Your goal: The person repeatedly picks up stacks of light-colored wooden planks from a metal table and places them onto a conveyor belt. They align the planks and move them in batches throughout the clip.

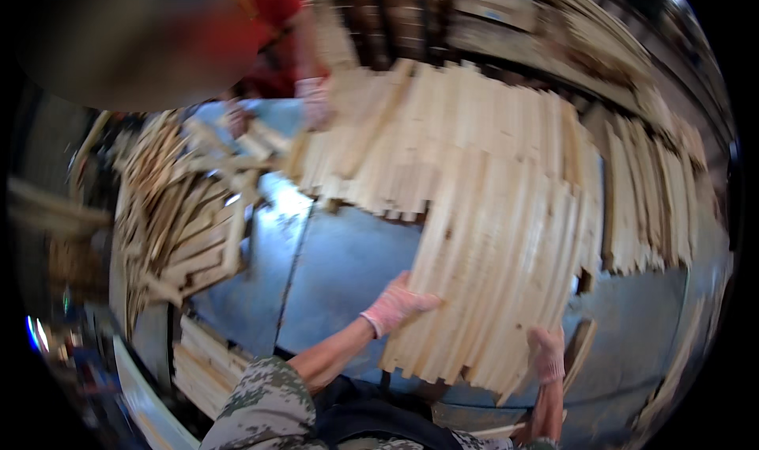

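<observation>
A: Your left hand lies flat, fingers spread, on the near edge of the slat bundle; your right hand cups its lower corner on the blue surface.

B: The risk, I'd judge: uneven pushing fans the slats.

A: Another slat row, a loose heap and a co-worker's gloved hand crowd ahead.

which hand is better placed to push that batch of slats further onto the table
Probably the left hand: it lies flat against the near-left side of the batch of pale wooden slats. The right hand only touches the batch's near right corner.
</observation>
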{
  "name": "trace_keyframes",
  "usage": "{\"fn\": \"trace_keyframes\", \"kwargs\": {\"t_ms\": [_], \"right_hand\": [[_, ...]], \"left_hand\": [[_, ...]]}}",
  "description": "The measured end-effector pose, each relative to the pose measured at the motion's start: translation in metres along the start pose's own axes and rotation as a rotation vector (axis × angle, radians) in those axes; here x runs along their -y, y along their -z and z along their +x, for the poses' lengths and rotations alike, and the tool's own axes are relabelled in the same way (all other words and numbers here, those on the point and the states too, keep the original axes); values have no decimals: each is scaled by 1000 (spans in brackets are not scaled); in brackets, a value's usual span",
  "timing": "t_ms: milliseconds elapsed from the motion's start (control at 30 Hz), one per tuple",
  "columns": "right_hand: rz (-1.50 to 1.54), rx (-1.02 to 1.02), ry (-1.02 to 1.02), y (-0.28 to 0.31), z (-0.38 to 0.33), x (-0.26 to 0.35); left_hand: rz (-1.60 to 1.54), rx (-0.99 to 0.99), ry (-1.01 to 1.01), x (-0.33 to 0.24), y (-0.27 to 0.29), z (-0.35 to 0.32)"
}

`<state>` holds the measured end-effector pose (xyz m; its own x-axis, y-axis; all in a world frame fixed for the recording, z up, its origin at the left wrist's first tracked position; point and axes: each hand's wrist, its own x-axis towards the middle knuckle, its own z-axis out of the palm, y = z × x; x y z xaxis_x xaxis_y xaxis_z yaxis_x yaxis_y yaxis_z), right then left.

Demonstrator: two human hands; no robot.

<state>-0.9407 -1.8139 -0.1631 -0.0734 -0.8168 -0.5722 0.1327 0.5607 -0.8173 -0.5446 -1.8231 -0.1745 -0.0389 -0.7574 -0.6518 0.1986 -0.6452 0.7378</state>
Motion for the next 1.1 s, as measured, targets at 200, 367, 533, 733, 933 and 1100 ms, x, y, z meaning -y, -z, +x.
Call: {"fn": "trace_keyframes", "kwargs": {"t_ms": [200,367,533,733,933,1100], "right_hand": [[-152,297,87,-39,-39,-21],[-216,461,181,-160,-117,1],[-166,859,292,-255,-147,-40],[-363,1176,185,-416,-372,-87],[-544,1590,49,-532,-532,-203],[-855,1821,-78,-594,-649,-298]], "left_hand": [[-36,-179,-44,25,66,-124],[-191,-362,-157,82,131,-240],[-460,-523,-328,159,190,-361],[-786,-757,-606,267,247,-593],[-1113,-1106,-784,432,268,-744],[-1105,-1309,-801,507,257,-882]]}}
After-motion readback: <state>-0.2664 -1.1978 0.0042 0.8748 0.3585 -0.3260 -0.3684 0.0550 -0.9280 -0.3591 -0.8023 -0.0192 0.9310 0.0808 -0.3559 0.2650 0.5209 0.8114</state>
